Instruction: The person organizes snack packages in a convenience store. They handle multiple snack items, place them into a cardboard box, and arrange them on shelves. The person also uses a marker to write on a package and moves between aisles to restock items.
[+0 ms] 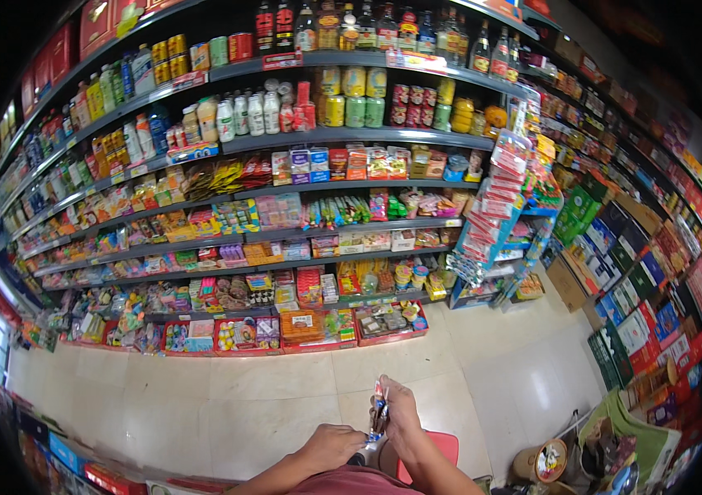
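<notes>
A few slim packets in shiny wrappers (pixel 378 418), dark with blue and red parts, are upright in front of my body. My right hand (pixel 399 405) grips them from the right side, thumb and fingers closed near their upper part. Low on the left, my left hand (pixel 332 444) has its fingertips at the packets' bottom end; whether it pinches them or only touches them is hard to see. What the packets contain cannot be made out.
Shelves (pixel 351 135) of drinks and snacks stand across the aisle, with red display boxes (pixel 248 335) along their foot. A red stool (pixel 443 448) is close by my right arm. Right of it are a bin (pixel 539 461) and a green folding chair (pixel 629 421). Stacked cartons (pixel 629 322) line the right side.
</notes>
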### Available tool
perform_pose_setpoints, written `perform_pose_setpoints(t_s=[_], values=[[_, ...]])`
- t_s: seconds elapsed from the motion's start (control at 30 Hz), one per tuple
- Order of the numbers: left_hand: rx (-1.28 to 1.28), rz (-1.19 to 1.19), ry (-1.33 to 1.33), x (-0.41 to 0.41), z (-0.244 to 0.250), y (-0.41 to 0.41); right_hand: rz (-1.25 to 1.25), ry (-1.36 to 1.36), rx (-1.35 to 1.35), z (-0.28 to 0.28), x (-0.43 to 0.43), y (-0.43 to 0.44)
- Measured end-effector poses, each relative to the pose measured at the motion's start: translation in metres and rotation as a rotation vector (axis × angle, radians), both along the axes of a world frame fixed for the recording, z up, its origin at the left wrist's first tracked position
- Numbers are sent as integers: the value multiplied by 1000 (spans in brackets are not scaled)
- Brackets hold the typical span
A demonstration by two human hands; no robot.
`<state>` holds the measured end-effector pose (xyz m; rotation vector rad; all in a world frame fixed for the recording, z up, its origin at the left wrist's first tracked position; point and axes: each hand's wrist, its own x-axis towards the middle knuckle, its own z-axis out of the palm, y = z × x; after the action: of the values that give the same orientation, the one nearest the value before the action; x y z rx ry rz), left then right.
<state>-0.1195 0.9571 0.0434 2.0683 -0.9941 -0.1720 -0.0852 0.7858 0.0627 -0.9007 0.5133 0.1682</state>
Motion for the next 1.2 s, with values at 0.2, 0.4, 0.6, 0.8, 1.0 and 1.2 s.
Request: perform_pose_setpoints(t_s=[0.2,0.4,0.6,0.8,1.0,1.2], values=[[238,-25,78,31,4,-16,-110,-50,-170,0,30,-15],[-25,94,546,88,-2,-22,-88,-256,-470,-18,82,-13],[-271,358,630,181,-41,-27,-89,-312,-569,-19,163,14],[-567,522,667,291,-47,2,7,-427,-556,-8,274,41],[-778,661,669,408,-12,41,350,-527,-856,-5,370,53],[-660,674,587,483,-22,58,551,-573,-955,-11,468,53]])
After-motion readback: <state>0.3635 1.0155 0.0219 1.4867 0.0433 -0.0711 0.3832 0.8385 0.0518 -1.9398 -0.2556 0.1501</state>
